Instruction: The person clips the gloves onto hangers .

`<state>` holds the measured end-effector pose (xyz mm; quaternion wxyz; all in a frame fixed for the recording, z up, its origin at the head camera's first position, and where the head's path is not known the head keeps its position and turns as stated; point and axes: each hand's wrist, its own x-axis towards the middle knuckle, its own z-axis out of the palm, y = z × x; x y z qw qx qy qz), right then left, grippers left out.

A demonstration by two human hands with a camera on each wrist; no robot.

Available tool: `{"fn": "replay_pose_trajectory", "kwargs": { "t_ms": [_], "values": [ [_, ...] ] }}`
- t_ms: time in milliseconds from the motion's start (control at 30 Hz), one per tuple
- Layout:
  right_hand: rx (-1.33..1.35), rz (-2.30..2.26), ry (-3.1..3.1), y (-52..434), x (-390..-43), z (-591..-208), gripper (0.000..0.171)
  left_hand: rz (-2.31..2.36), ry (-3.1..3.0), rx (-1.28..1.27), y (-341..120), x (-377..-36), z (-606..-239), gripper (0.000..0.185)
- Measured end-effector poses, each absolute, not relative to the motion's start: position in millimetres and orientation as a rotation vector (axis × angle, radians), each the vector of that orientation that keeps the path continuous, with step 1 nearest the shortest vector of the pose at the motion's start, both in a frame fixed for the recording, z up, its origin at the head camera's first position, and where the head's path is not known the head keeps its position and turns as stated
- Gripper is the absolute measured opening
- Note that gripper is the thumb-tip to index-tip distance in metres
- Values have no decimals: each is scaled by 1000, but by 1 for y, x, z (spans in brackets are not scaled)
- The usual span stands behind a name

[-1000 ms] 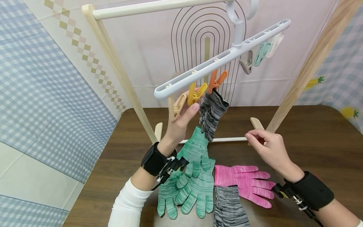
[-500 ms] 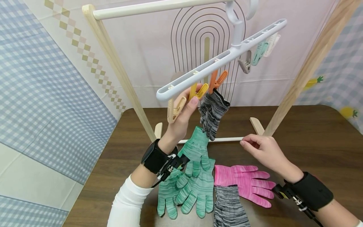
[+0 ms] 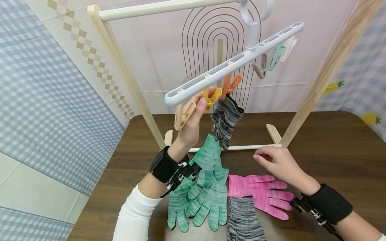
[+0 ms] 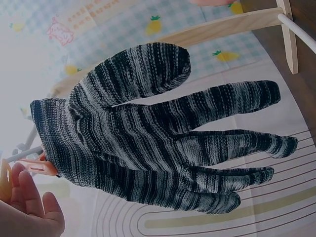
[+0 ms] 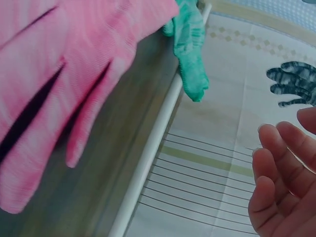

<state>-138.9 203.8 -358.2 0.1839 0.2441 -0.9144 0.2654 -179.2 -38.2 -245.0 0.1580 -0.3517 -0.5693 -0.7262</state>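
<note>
Left hand point(image 3: 193, 124) was raised to the hanger point(image 3: 232, 63), arm angled up from the near-left, wrist strap facing the camera. Its grip pinched the yellow clip point(image 3: 211, 98), thumb on the near side, fingers behind; the beige clip point(image 3: 183, 115) hung just left of the thumb. The orange clip point(image 3: 230, 86) sat immediately right of the yellow one and held the grey glove point(image 3: 224, 122), which hung fingers-down just right of the hand, apart from it. In the left wrist view that grey glove point(image 4: 158, 133) filled the frame, with the fingertips point(image 4: 29, 197) at the near-left corner by the orange clip point(image 4: 37, 165).

Right hand point(image 3: 278, 164) hovered low over the surface point(image 3: 337, 150), palm down, fingers loosely curled, grip released and holding nothing. It was just above the pink glove point(image 3: 259, 194), near the rack's point(image 3: 120, 63) bottom rail point(image 3: 253, 147). The right wrist view showed relaxed fingers point(image 5: 276, 173), the pink glove point(image 5: 59, 84) blurred below and the rail point(image 5: 153, 143) running past.

Two green gloves point(image 3: 205, 194) lay on the surface left of the pink one; a second grey glove point(image 3: 244, 221) lay at the near edge.
</note>
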Motion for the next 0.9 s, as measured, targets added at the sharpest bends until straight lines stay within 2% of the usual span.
{"fn": "replay_pose_trajectory", "kwargs": {
  "t_ms": [667, 900],
  "values": [
    [843, 592, -2859, 190, -129, -383, 10, -2113, -1623, -997, -36, -178, -240, 39],
    [917, 563, -2880, 187, -126, -386, 5, -2106, -1625, -1000, -35, -178, -239, 38]
  ]
}}
